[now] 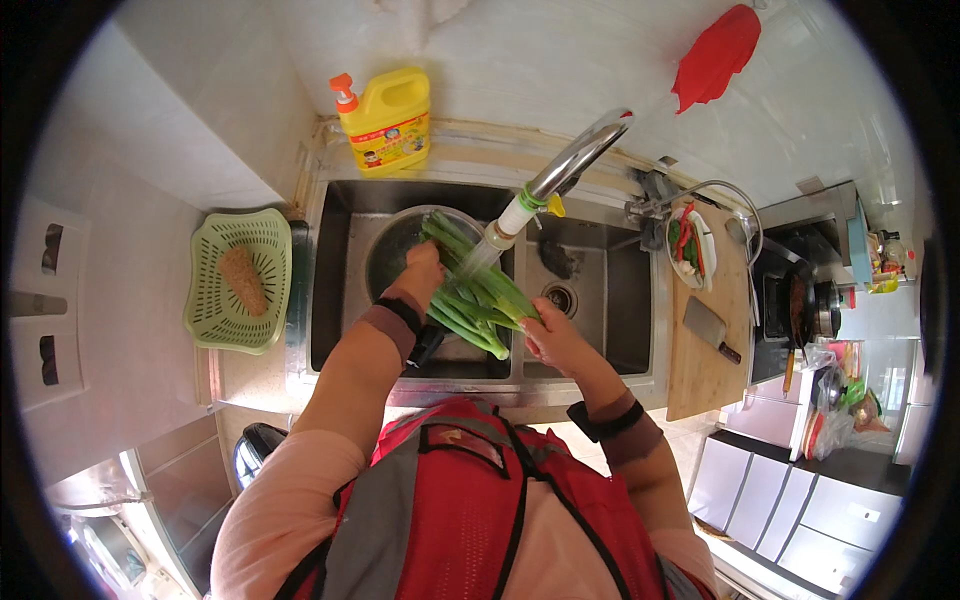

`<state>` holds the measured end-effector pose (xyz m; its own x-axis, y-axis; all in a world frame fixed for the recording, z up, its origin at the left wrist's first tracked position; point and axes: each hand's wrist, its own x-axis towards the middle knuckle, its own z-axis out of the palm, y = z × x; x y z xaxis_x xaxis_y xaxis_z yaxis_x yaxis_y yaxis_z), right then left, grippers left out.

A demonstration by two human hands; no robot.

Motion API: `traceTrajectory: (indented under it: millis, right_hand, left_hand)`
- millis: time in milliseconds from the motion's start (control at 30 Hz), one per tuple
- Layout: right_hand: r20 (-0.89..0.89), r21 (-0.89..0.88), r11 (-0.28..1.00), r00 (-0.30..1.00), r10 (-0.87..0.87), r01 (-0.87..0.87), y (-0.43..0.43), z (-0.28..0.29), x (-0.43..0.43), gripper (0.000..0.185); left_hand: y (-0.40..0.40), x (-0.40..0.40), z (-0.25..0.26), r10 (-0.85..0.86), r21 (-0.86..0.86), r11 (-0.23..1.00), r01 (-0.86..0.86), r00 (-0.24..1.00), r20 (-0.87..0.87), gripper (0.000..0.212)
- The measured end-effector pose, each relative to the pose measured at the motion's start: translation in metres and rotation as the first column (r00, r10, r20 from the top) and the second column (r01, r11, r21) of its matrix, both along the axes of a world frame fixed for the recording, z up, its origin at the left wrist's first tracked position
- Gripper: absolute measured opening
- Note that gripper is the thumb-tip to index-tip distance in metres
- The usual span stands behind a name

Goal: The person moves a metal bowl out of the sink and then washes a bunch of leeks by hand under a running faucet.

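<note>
A bunch of long green stalks (480, 289), apparently scallions, lies slantwise over the left sink basin and the divider. My left hand (424, 268) is closed around the stalks near their upper left part. At their lower right end, my right hand (553, 336) grips them over the divider. Water runs from the chrome faucet (570, 157), through its white nozzle (514, 223), onto the stalks between my hands. Beneath them a round metal bowl (381, 244) sits in the left basin, partly hidden by my left hand and the stalks.
A yellow detergent jug (394, 124) stands behind the sink. To the left is a green plastic basket (199, 281) holding a brown object (241, 279). On the right, a cutting board (686, 375) bears a cleaver (705, 324) and a plate (703, 225) of peppers. A wok (799, 300) sits beyond.
</note>
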<state>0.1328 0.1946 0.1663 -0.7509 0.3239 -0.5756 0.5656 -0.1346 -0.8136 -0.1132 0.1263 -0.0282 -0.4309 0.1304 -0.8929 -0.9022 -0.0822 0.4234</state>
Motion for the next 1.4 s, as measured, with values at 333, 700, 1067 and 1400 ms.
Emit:
traceTrajectory:
  millis: [333, 700, 1067, 1400]
  right_hand:
    - [0.039, -0.095, 0.995, 0.999, 0.033, -0.029, 0.007, 0.007, -0.001, 0.013]
    - [-0.116, 0.242, 0.97, 0.993, 0.016, 0.012, 0.0, -0.064, -0.056, 0.017]
    - [-0.021, 0.047, 0.984, 0.985, 0.171, -0.17, 0.003, -0.007, -0.031, 0.015]
    - [-0.154, 0.724, 0.681, 0.938, 0.31, -0.106, 0.02, -0.083, -0.05, 0.034]
  left_hand:
    - [-0.017, -0.019, 0.014, 0.267, 0.179, 0.937, -0.301, 0.944, 0.196, 0.032]
    - [-0.027, 0.057, 0.081, -0.91, -0.804, 0.155, 0.575, -0.234, -0.342, 0.038]
    - [-0.062, -0.031, 0.013, -0.623, -0.392, 0.766, 0.509, 0.738, -0.261, 0.042]
    - [-0.025, 0.031, 0.084, -0.065, 0.284, 0.958, 0.035, 0.993, 0.098, 0.036]
